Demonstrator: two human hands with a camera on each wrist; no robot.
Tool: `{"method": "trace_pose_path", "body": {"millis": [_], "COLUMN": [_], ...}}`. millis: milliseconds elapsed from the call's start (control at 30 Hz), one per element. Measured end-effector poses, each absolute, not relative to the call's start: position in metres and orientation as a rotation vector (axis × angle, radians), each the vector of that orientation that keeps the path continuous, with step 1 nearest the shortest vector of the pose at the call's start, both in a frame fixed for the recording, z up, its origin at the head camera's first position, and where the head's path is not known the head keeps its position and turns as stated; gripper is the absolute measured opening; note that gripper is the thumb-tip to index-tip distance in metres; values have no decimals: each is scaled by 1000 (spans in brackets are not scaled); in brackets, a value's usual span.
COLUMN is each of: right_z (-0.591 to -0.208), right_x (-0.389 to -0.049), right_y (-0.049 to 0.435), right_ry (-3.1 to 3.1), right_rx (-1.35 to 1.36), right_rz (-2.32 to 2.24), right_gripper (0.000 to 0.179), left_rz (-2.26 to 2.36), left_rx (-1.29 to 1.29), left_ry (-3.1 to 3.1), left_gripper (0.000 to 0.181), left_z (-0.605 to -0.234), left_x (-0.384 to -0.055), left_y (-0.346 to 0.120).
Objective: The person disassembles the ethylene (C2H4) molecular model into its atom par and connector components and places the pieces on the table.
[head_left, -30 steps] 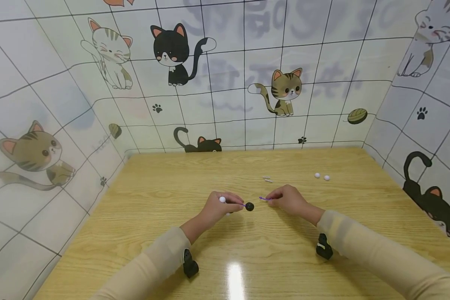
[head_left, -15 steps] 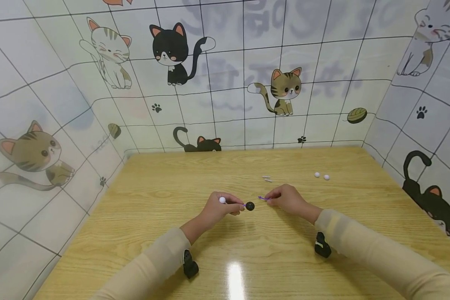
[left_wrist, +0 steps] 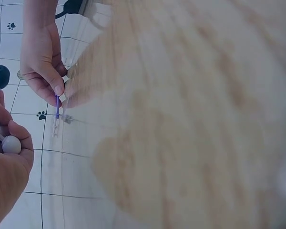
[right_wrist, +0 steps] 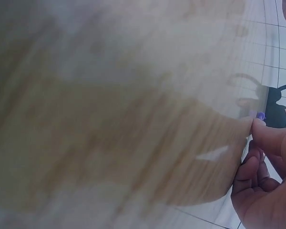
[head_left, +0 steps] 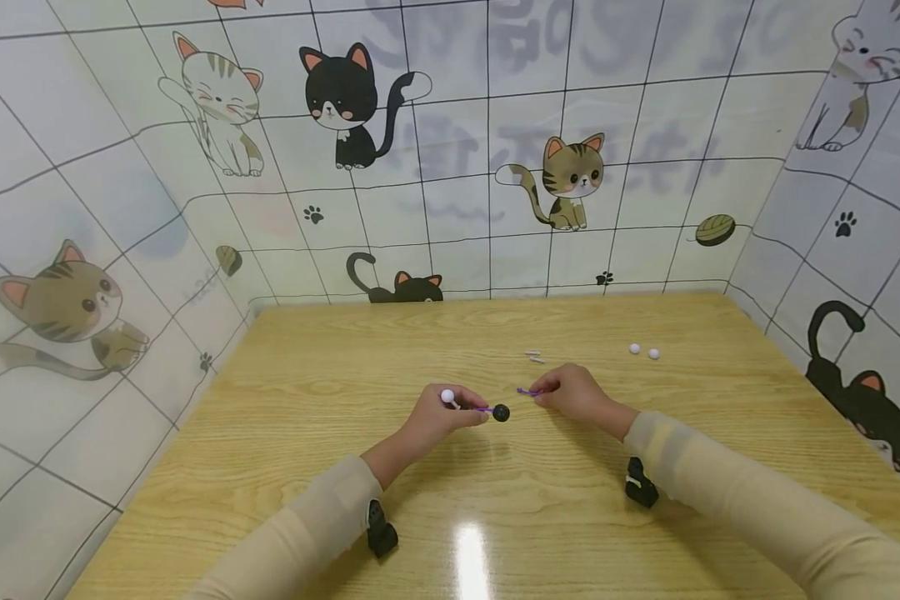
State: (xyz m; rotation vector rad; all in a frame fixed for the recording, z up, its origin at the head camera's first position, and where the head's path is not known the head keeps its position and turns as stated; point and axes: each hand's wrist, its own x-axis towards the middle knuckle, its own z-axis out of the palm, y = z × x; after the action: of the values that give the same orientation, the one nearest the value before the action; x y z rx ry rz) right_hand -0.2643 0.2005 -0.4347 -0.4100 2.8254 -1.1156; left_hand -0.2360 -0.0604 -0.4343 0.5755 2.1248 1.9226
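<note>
My left hand (head_left: 446,412) holds a part of a ball-and-stick molecular model. A black ball (head_left: 501,412) on a purple connector stick (head_left: 484,409) sticks out past its fingertips. A white ball (head_left: 447,396) on a short white stick shows above the hand; in the left wrist view this white ball (left_wrist: 11,144) rests by the curled fingers. The rest of the piece is hidden in the palm. To the right, my right hand (head_left: 573,393) pinches a second purple connector stick (head_left: 523,391) between thumb and fingertips, its free end toward the black ball, with a gap between.
Two short white sticks (head_left: 534,356) lie on the wooden table (head_left: 330,350) beyond the hands. Farther right are two loose white balls (head_left: 643,351). A cloth with printed cats (head_left: 450,167) surrounds the table at the back and sides.
My right hand has shifted slightly left and away from me with its purple stick. The held model has turned a little in my left hand; a dark and white part below the hand is now hidden.
</note>
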Motion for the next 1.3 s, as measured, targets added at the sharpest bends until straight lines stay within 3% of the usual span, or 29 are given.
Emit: {"method": "trace_pose_path", "body": {"millis": [633, 967, 1300], "right_z": [-431, -423, -421], "right_x": [-254, -231, -222], "right_y": [198, 185, 174], "right_ry": [2832, 2534, 2449], "right_rx": [-375, -591, -683], "right_rz": [-1206, -1644, -1742], "right_gripper": [18, 28, 30], "left_rz": [1976, 2007, 1999], "left_rx": [632, 684, 661], "left_ry": [2163, 2170, 2199], "left_gripper": [12, 11, 10], "left_z": [-429, -419, -406], "left_x": [-234, -229, -220], "left_y": [-55, -57, -58]}}
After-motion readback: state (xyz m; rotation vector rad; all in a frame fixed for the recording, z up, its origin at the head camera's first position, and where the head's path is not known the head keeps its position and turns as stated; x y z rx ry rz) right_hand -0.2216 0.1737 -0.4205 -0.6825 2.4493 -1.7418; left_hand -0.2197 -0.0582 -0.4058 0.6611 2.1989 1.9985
